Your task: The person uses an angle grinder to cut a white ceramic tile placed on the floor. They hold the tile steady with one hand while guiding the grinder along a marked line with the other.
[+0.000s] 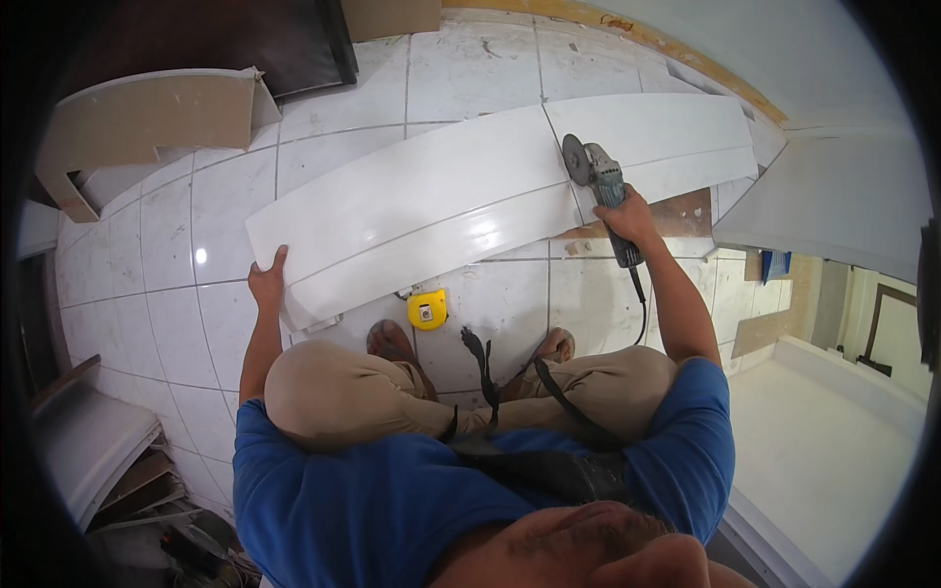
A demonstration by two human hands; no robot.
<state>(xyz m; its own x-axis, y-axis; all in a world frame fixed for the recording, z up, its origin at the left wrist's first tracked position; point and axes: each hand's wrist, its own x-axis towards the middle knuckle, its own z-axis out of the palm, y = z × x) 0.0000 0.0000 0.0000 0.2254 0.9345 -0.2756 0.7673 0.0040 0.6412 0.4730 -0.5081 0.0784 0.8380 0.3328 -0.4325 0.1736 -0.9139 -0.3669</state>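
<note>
A long white panel [412, 196] lies across the tiled floor before my knees, with a thin line along its length and a dark line across it. My left hand [267, 278] grips the panel's left end, thumb on the edge; its other fingers are partly hidden. In my right hand [629, 216] is an angle grinder [608, 184], held by its body, with its cord trailing back toward my right knee. The grinder's disc is just right of the crosswise line; whether it touches the panel I cannot tell. A yellow tape measure [427, 310] lies between my feet and the panel.
Brown-backed board offcuts [157, 122] lie at the far left. A large white panel [833, 191] leans in at the right, near a white tray-like frame [823, 431]. Scraps and cables [196, 539] are piled at the lower left. Black straps [480, 358] hang between my legs.
</note>
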